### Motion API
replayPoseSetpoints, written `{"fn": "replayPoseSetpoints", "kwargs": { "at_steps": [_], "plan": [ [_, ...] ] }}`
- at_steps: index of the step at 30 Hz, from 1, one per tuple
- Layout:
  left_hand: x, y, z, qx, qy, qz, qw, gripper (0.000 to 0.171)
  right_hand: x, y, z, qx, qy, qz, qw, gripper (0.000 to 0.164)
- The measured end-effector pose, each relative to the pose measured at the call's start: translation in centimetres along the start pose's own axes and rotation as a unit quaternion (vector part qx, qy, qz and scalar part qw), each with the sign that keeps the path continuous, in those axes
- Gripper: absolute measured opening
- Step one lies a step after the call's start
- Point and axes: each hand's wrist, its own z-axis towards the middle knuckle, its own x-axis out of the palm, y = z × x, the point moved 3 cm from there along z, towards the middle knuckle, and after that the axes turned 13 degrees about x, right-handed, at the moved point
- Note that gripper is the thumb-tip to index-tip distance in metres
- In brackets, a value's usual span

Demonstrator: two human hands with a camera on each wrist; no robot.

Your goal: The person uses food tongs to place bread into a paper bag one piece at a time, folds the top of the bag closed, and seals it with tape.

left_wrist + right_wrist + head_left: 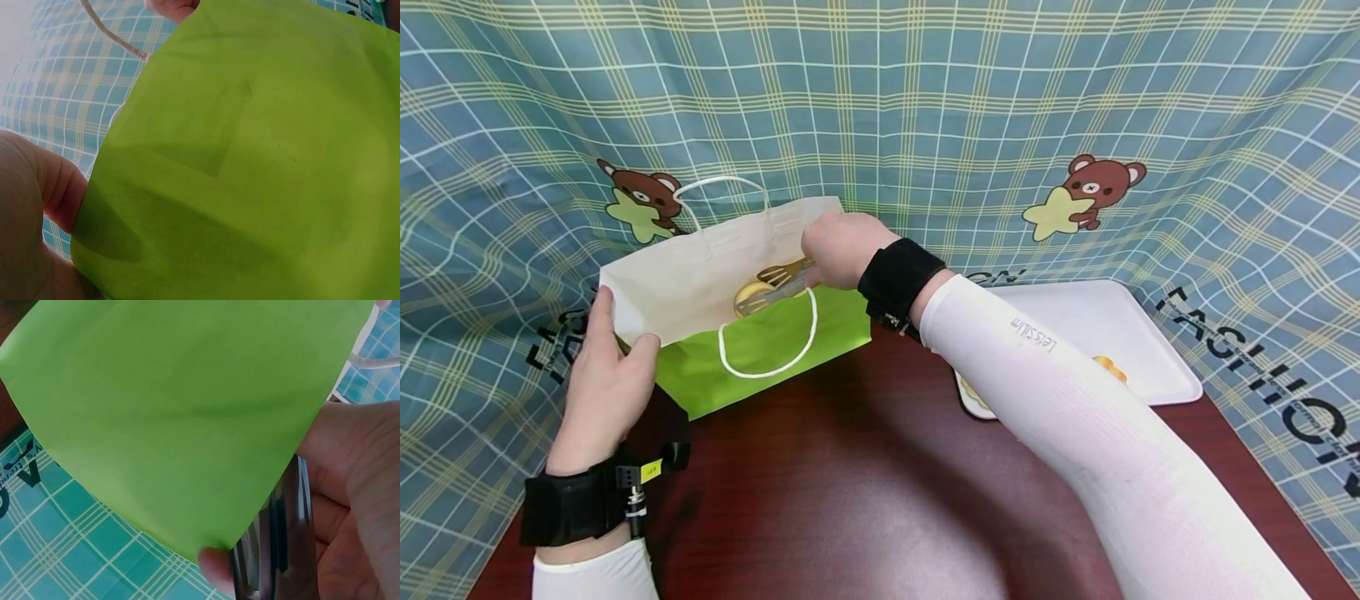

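A green paper bag [775,337] with a white inside and white cord handles stands open at the left of the table. My left hand [610,375] grips the left end of its rim, thumb on the near side. My right hand [846,250] is at the bag's right end and holds metal tongs [786,282]; in the right wrist view, their shiny handle [284,531] lies against the palm. The slotted tong ends reach down into the bag's mouth, at a round yellow piece of food [752,296]. I cannot tell whether they pinch it.
A white tray [1075,312] lies at the right, partly under my right forearm in the head view. An orange-yellow food piece [1108,367] shows on it. A checked cloth [910,108] with bear prints hangs around the dark red table [850,492].
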Motion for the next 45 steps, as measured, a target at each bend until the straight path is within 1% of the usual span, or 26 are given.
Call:
{"fn": "replayPoseSetpoints", "kwargs": {
  "at_steps": [10,19,27,32,40,45],
  "plan": [
    [0.2,-0.1,0.2,-0.002,-0.006,0.004,1.0000,0.072,0.1,-0.4,0.1,-0.003,-0.002,-0.011,1.000,0.029],
    [0.4,-0.2,0.2,-0.004,-0.006,0.003,1.0000,0.072,0.4,-0.7,0.2,-0.007,-0.013,-0.001,1.000,0.028],
    [0.5,-0.2,0.2,-0.009,-0.007,0.006,0.9999,0.072,0.4,-0.7,-0.2,-0.006,-0.029,-0.012,1.000,0.027],
    [0.6,-0.2,0.2,-0.010,-0.009,0.007,0.9999,0.072,0.6,-0.6,-0.6,-0.010,-0.032,-0.008,0.999,0.027],
    [0.8,-0.3,0.2,-0.011,-0.011,0.006,0.9999,0.072,1.0,-1.0,-0.6,-0.018,-0.061,0.012,0.998,0.028],
    [0.8,-0.3,0.2,-0.012,-0.013,0.006,0.9998,0.071,1.3,-1.3,-0.5,-0.024,-0.079,0.029,0.996,0.031]
  ]
}}
